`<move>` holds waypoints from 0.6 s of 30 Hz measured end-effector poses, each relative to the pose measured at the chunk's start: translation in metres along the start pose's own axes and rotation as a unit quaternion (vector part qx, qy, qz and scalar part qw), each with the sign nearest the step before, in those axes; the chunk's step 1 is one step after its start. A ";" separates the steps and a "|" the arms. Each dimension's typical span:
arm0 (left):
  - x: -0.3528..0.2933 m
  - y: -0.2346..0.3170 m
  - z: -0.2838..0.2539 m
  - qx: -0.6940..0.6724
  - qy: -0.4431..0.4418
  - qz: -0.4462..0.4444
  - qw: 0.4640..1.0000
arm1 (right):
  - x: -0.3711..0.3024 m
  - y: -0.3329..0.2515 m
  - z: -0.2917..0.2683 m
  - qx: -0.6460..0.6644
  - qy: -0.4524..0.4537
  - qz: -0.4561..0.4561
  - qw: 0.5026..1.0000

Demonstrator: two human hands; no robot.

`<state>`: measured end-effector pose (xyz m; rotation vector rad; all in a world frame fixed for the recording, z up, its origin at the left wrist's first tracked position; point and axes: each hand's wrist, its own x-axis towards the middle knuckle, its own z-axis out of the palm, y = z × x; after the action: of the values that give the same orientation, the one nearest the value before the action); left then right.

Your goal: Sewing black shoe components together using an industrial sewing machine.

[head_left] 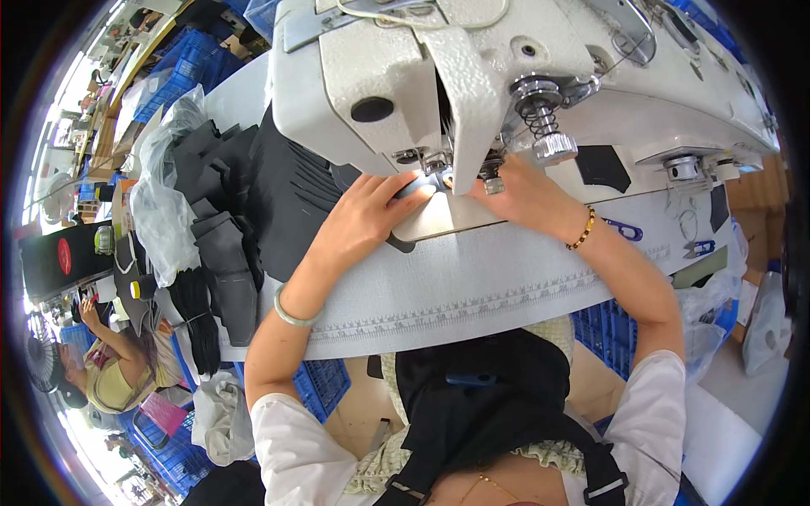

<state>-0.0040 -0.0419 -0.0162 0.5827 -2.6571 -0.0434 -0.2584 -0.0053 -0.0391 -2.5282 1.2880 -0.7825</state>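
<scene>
A white sewing machine [371, 76] fills the upper middle, its needle and presser foot [436, 162] low over the work plate [460, 215]. My left hand [367, 211] is just left of the foot, thumb and forefinger closed on a small grey piece of material [416, 185] at the needle. To the right of the foot, my right hand [519, 196] reaches in close to the same spot. Its fingertips are partly hidden behind the machine's guard and knobs, so I cannot make out what they hold.
Stacked black cut pieces [295, 185] and a clear plastic bag [164, 202] lie left. A black piece [603, 169], blue-handled tool [623, 229] and small thread snips [699, 249] lie right. A ruler strip [472, 299] crosses the table's front. Another person [126, 363] works at far left.
</scene>
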 end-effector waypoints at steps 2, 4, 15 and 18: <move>-0.001 0.000 0.002 -0.036 0.010 -0.033 0.999 | 0.001 -0.001 0.000 -0.036 0.025 -0.058 0.997; -0.003 -0.002 0.005 -0.042 0.011 -0.037 0.998 | 0.004 0.002 -0.002 -0.076 0.051 -0.114 0.989; -0.003 -0.005 0.011 -0.055 0.044 -0.016 0.997 | 0.002 0.004 0.003 -0.063 0.023 -0.123 0.990; -0.003 -0.005 0.010 -0.067 0.055 -0.023 0.996 | 0.005 0.004 0.004 -0.031 0.045 -0.135 0.989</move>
<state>-0.0034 -0.0457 -0.0275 0.5852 -2.5112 -0.1960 -0.2566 -0.0125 -0.0426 -2.7851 1.0190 -0.9341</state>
